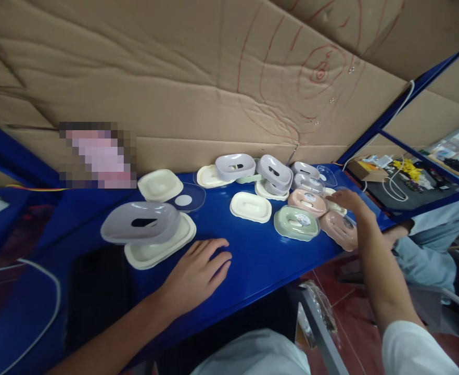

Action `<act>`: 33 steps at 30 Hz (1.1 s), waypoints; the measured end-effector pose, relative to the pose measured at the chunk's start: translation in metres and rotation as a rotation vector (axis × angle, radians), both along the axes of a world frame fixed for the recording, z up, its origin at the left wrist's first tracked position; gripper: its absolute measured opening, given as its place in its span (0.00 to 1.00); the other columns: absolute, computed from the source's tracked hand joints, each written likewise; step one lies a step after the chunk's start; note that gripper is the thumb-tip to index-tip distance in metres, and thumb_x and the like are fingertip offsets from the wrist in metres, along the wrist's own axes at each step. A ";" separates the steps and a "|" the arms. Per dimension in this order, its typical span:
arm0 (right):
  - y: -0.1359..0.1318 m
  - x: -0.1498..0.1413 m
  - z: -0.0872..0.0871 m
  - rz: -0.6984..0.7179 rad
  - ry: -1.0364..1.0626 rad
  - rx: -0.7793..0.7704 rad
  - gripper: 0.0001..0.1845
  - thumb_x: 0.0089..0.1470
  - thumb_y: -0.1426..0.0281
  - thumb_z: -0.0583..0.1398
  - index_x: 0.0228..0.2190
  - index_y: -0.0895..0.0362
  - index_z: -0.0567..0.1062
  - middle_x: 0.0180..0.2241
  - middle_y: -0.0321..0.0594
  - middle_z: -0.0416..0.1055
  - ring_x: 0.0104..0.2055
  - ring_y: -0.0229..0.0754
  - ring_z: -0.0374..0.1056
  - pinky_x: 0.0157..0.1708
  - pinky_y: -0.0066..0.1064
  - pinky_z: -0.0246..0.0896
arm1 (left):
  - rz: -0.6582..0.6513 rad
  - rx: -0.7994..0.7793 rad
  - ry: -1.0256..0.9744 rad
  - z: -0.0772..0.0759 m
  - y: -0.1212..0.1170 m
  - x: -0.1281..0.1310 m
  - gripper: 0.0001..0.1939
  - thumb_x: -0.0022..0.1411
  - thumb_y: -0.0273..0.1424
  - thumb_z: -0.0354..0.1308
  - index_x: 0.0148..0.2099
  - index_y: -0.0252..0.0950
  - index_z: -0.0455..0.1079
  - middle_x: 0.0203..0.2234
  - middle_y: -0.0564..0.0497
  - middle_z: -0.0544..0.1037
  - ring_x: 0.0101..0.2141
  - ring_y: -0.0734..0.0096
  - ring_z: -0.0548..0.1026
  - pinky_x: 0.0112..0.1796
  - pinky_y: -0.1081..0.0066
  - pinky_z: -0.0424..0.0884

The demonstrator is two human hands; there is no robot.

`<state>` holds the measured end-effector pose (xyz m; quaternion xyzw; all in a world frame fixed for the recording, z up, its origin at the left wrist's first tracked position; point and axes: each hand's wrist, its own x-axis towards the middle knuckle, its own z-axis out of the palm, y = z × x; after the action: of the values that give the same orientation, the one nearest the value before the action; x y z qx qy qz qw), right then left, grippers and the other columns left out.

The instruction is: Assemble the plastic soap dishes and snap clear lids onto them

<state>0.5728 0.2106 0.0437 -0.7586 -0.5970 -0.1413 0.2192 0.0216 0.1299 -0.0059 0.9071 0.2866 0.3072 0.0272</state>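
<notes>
My left hand (pixel 204 265) lies on the blue table with its fingers spread and nothing in it. Beside it, a grey oval soap box shell with a slot (pixel 151 223) rests on a cream tray (pixel 159 250). My right hand (pixel 348 200) reaches over the far right cluster, fingers stretched out over a cream piece (pixel 336 205); whether they touch it I cannot tell. Close by are a pink soap box (pixel 307 202), another pink one (pixel 339 229) and a green one (pixel 297 223) under clear covers. A cream tray (pixel 250 207) lies mid-table.
Grey shells (pixel 235 166) and a cream lid (pixel 160 185) line the cardboard wall (pixel 155 78). A clear cover (pixel 188 198) lies flat. A dark flat object (pixel 97 291) and a white cable (pixel 58 291) are at left. Another person's leg (pixel 428 260) shows at right.
</notes>
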 end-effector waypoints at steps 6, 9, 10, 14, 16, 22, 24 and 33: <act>0.007 0.009 0.023 -0.205 0.135 -0.303 0.17 0.65 0.60 0.68 0.47 0.61 0.81 0.46 0.49 0.80 0.48 0.50 0.78 0.46 0.42 0.74 | -0.007 -0.046 0.025 -0.003 -0.001 0.000 0.12 0.76 0.26 0.54 0.47 0.38 0.79 0.47 0.47 0.81 0.45 0.62 0.80 0.48 0.60 0.74; -0.003 0.000 0.045 -0.324 0.094 -0.237 0.11 0.59 0.67 0.68 0.35 0.64 0.83 0.31 0.53 0.80 0.38 0.54 0.78 0.41 0.46 0.65 | 0.020 -0.031 0.036 -0.002 -0.001 0.000 0.11 0.76 0.27 0.54 0.48 0.38 0.79 0.47 0.47 0.81 0.45 0.62 0.80 0.48 0.60 0.74; -0.009 -0.011 0.052 -0.328 0.075 -0.170 0.11 0.58 0.67 0.68 0.38 0.63 0.84 0.31 0.54 0.80 0.37 0.54 0.78 0.42 0.47 0.65 | 0.040 -0.019 0.034 -0.001 -0.001 -0.001 0.11 0.76 0.27 0.54 0.49 0.38 0.79 0.48 0.46 0.81 0.45 0.62 0.80 0.49 0.60 0.74; -0.048 -0.106 0.068 0.143 0.047 0.175 0.17 0.59 0.63 0.67 0.48 0.57 0.83 0.38 0.49 0.83 0.37 0.48 0.78 0.43 0.40 0.70 | 0.193 0.030 -0.035 0.005 0.002 -0.005 0.14 0.75 0.28 0.55 0.59 0.38 0.74 0.54 0.43 0.80 0.51 0.58 0.80 0.52 0.58 0.74; -0.068 -0.176 0.061 0.504 0.012 0.117 0.16 0.64 0.60 0.66 0.51 0.52 0.82 0.45 0.47 0.83 0.44 0.51 0.80 0.47 0.43 0.74 | 0.273 0.079 -0.095 0.009 0.003 -0.007 0.16 0.73 0.27 0.58 0.61 0.39 0.70 0.57 0.41 0.78 0.55 0.55 0.78 0.55 0.56 0.74; -0.058 -0.313 0.006 1.114 -0.148 -0.348 0.14 0.71 0.73 0.58 0.52 0.55 0.80 0.51 0.49 0.83 0.50 0.55 0.81 0.52 0.51 0.75 | 0.393 0.200 -0.136 0.015 0.004 -0.010 0.22 0.65 0.20 0.58 0.59 0.39 0.66 0.60 0.36 0.76 0.59 0.48 0.76 0.58 0.47 0.73; -0.040 -0.320 -0.009 1.165 -0.118 -0.377 0.14 0.72 0.72 0.57 0.52 0.56 0.81 0.51 0.50 0.83 0.53 0.54 0.80 0.54 0.52 0.75 | 0.457 0.184 -0.032 0.016 0.007 -0.012 0.22 0.65 0.19 0.57 0.60 0.38 0.68 0.63 0.33 0.74 0.61 0.42 0.75 0.59 0.41 0.70; -0.023 -0.306 -0.028 0.964 0.055 -0.241 0.19 0.75 0.65 0.56 0.61 0.53 0.74 0.58 0.48 0.80 0.60 0.57 0.76 0.59 0.57 0.73 | 0.716 0.111 0.323 0.016 0.023 -0.029 0.28 0.71 0.20 0.52 0.70 0.35 0.66 0.61 0.33 0.78 0.51 0.41 0.84 0.47 0.48 0.80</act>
<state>0.2668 0.1875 0.0160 -0.4197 -0.8859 0.0662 0.1863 -0.0074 0.1525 0.0099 0.7866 0.5681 0.1659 -0.1760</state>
